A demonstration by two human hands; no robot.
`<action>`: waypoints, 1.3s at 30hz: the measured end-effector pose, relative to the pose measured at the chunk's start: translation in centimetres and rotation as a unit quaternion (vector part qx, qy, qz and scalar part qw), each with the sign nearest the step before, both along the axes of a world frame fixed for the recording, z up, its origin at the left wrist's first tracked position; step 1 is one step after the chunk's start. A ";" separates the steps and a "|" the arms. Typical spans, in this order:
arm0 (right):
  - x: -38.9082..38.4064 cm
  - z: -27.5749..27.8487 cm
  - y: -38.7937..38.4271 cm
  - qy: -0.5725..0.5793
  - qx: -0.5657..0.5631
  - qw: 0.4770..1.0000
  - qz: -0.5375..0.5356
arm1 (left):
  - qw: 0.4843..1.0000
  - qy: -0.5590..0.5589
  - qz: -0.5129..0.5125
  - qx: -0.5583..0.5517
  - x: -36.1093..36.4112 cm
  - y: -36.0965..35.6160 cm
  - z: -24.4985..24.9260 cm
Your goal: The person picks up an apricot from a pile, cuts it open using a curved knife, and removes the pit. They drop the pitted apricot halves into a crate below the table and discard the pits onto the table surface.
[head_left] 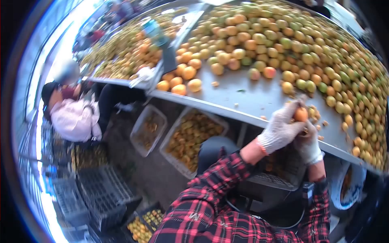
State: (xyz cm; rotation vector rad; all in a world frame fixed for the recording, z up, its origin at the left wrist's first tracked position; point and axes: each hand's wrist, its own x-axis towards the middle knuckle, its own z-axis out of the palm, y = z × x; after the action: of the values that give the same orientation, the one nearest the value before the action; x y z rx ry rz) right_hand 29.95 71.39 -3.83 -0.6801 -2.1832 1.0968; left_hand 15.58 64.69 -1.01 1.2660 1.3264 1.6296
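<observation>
Both hands wear whitish knit gloves and meet just over the table's front edge. My left hand (281, 126) has its fingers closed round a round orange fruit (300, 114). Directly below and to the right, my right hand (308, 146) is closed close against the fruit. Something small and brownish shows at its fingertips, too blurred to name. Small orange-brown scraps (313, 113) lie on the metal tabletop (249, 97) beside the hands. A large heap of green and orange fruit (279, 36) covers the table beyond.
Brighter orange fruits (188, 73) sit at the table's left divider, near a bottle (154, 30). Below stand a tub of orange-brown pieces (192, 137), another tub (148, 129), a white bucket (348, 186) and dark crates (103, 190). A person in a pink top (77, 117) sits left.
</observation>
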 end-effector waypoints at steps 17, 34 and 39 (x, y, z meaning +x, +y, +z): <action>-0.6 -2.9 0.2 0.076 -0.137 0.987 -0.024 | 0.995 -0.056 0.058 -0.061 0.6 -0.2 0.5; 0.6 2.9 0.6 0.180 -0.303 0.934 -0.051 | 0.982 0.173 0.028 0.068 0.8 -0.3 0.3; 0.8 4.2 0.6 0.154 -0.325 0.931 -0.060 | 0.962 0.240 0.072 0.110 1.3 -0.2 -0.2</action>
State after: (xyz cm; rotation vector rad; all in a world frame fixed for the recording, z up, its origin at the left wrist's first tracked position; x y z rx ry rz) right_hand 30.75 71.98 0.35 -0.8337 -1.4795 1.7461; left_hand 16.88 64.51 -1.17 1.8224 1.5823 1.6663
